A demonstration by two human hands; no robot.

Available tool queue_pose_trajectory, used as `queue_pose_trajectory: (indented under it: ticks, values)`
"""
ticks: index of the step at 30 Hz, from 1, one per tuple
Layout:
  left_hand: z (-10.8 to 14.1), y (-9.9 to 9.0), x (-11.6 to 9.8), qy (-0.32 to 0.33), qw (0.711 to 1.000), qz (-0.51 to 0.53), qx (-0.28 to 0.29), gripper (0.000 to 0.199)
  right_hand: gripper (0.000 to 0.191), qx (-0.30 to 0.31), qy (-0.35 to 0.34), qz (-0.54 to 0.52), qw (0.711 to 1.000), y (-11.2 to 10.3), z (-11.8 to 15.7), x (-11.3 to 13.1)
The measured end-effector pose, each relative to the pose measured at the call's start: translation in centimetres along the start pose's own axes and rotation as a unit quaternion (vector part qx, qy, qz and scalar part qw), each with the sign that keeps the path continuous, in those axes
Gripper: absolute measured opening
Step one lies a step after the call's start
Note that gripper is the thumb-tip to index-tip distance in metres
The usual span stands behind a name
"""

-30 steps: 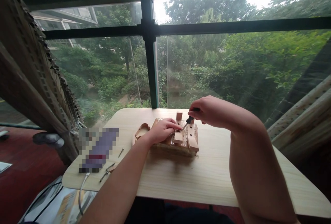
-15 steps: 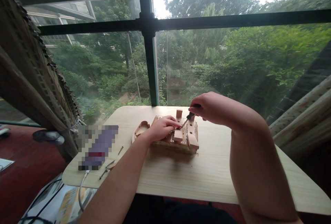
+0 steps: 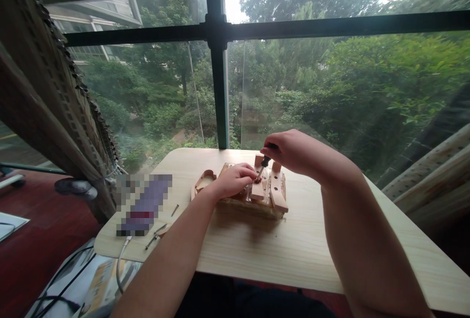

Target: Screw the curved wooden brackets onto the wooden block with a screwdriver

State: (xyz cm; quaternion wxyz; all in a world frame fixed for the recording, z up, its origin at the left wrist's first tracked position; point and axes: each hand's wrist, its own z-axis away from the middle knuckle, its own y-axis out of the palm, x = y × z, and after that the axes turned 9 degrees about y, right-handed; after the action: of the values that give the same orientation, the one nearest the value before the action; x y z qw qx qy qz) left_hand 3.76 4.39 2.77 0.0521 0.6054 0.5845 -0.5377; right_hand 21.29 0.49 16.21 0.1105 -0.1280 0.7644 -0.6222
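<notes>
My right hand (image 3: 282, 147) is closed round the dark handle of a screwdriver (image 3: 265, 161), which slants down and slightly left. Its tip meets the top of a small pale wooden piece (image 3: 257, 190), at a spot partly hidden by my left fingertips. My left hand (image 3: 237, 181) lies over the plastic-wrapped block (image 3: 242, 207) under that piece. Its thumb and fingertips pinch together beside the screwdriver tip; whatever is between them is too small to make out. A second wooden piece (image 3: 278, 194) with dark holes rests along the block's right side.
A curved wooden part (image 3: 199, 179) lies left of the block. Several screws (image 3: 155, 236) and a single screw (image 3: 175, 210) are on the table (image 3: 249, 254). A blurred purple object (image 3: 145, 205) with a white cable (image 3: 120, 264) lies at left. The window stands behind.
The screwdriver has become steeper, and my right hand has moved left relative to the block. My left fingertips now sit closer round its tip. The whole view has shifted slightly.
</notes>
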Motion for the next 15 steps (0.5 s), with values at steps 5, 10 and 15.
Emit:
queue_pose_trajectory:
  ticks: [5,10,15]
  values:
    - [0.0,-0.1,-0.3,-0.015,1.000,0.002,-0.001,0.023,0.030,-0.017,-0.015,-0.079,0.997,1.0,-0.9,0.0]
    - [0.0,0.0,-0.4,-0.002,1.000,0.001,-0.005,0.019,0.044,-0.026,0.011,-0.107,0.994,1.4,-1.3,0.3]
    - [0.0,0.3,0.0,-0.003,1.000,0.020,-0.012,0.024,0.051,-0.009,-0.028,-0.097,0.995,1.0,-0.9,0.4]
